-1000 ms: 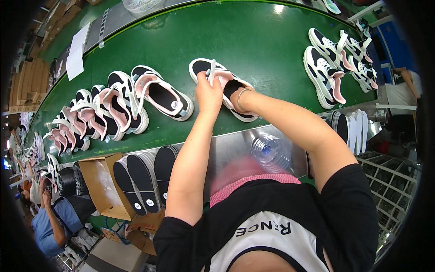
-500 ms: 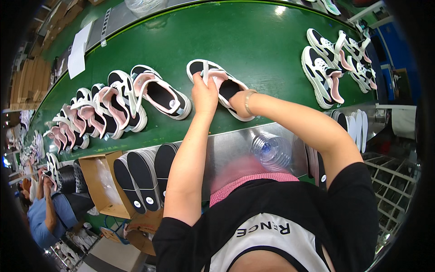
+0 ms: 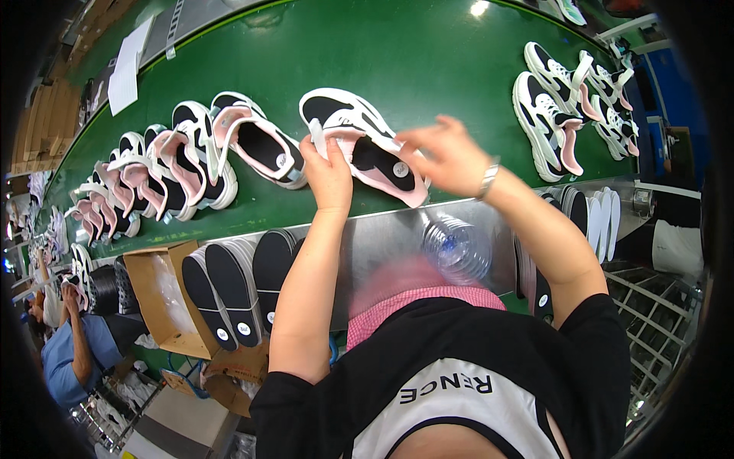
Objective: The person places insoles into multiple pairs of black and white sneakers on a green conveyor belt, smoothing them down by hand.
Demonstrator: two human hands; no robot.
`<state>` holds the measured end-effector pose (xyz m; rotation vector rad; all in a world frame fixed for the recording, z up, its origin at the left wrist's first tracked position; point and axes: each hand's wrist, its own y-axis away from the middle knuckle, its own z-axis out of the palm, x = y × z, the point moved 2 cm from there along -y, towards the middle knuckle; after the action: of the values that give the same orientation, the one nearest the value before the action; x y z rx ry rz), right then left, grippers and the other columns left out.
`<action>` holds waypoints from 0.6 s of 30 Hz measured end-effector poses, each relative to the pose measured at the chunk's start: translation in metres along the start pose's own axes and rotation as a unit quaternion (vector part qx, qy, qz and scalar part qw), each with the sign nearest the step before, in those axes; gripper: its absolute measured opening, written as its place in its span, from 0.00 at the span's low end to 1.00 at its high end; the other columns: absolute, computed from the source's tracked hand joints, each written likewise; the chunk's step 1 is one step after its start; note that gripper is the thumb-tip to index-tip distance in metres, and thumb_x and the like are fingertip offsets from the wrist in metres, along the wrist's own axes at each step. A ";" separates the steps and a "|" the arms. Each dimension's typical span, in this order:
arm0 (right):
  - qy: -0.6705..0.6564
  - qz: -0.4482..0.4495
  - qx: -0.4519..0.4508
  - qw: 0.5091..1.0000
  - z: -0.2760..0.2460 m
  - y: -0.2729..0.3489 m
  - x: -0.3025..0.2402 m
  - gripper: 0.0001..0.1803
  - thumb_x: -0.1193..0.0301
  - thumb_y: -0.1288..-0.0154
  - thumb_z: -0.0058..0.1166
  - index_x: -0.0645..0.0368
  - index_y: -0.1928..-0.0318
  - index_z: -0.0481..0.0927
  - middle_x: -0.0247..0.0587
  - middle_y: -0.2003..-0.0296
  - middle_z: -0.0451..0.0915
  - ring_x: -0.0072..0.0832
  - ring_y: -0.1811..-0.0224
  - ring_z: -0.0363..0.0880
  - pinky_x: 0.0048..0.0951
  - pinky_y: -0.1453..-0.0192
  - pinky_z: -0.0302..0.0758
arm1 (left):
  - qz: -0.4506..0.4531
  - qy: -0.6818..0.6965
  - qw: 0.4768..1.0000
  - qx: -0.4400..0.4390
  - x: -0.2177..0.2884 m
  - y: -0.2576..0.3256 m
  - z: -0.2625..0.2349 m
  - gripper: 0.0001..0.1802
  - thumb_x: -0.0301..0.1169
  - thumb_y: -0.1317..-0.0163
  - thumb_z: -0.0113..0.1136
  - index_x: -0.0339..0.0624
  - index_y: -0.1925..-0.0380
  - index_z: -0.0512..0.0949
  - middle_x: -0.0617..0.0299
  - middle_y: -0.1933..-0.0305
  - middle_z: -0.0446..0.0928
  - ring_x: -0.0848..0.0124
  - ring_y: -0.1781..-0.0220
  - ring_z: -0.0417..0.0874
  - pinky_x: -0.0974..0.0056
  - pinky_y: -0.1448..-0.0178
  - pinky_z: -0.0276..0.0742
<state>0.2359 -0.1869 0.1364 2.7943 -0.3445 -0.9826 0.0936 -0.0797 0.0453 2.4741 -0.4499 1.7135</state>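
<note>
A white, black and pink sneaker (image 3: 363, 105) lies on the green work surface in front of me, toe pointing away. My left hand (image 3: 329, 174) pinches its light strap and pink-lined tongue at the left side of the opening. Inside the shoe shows a black insole (image 3: 380, 162) with a round white label at the heel. Just right of the shoe's opening is my right hand (image 3: 451, 159), fingers apart and slightly blurred, holding nothing that I can see; whether its fingertips touch the collar I cannot tell. Another matching sneaker (image 3: 264, 147) stands close on the left.
A row of similar sneakers (image 3: 157, 172) runs leftward; several more (image 3: 547, 126) stand at the right. Along the near shelf are bundled black insoles (image 3: 233, 287), an open cardboard box (image 3: 172, 302) and a clear plastic container (image 3: 457, 249). A co-worker (image 3: 80, 352) is at far left.
My right hand has come out of the sneaker and lifted to the right, uncovering the insole's heel label. My left hand keeps its hold, slightly further left with the shoe.
</note>
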 end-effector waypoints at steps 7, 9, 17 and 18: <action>0.194 0.005 -0.169 0.966 0.024 0.014 -0.015 0.21 0.65 0.51 0.51 0.57 0.54 0.71 0.46 0.68 0.78 0.37 0.61 0.76 0.53 0.40 0.50 | 0.003 0.002 1.000 -0.007 0.013 -0.006 0.011 0.17 0.34 0.41 0.48 0.31 0.57 0.64 0.44 0.65 0.75 0.55 0.63 0.77 0.59 0.59 0.70; 0.209 0.084 -0.237 0.945 0.046 -0.003 0.001 0.19 0.70 0.54 0.50 0.58 0.57 0.73 0.46 0.66 0.78 0.37 0.60 0.76 0.51 0.43 0.55 | -0.060 0.072 0.994 -0.052 0.019 -0.011 0.019 0.18 0.36 0.41 0.48 0.32 0.58 0.65 0.47 0.64 0.75 0.58 0.61 0.77 0.60 0.57 0.70; 0.168 0.109 -0.274 0.941 0.061 -0.019 0.013 0.20 0.74 0.53 0.44 0.57 0.56 0.74 0.43 0.64 0.79 0.38 0.57 0.76 0.45 0.46 0.60 | -0.126 0.216 0.958 -0.139 -0.012 -0.032 0.026 0.18 0.34 0.42 0.45 0.31 0.56 0.69 0.48 0.61 0.76 0.59 0.57 0.76 0.61 0.53 0.69; 0.158 0.102 -0.243 0.952 0.057 -0.014 0.014 0.19 0.71 0.52 0.45 0.57 0.56 0.73 0.45 0.63 0.78 0.39 0.56 0.75 0.44 0.46 0.61 | -0.079 0.086 0.983 -0.140 0.002 -0.034 0.027 0.17 0.32 0.43 0.45 0.31 0.57 0.70 0.46 0.60 0.75 0.57 0.57 0.76 0.61 0.54 0.69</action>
<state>0.2129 -0.1812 0.0811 2.3514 -0.2909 -0.4773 0.1284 -0.0540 0.0404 2.0886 -0.4303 1.6562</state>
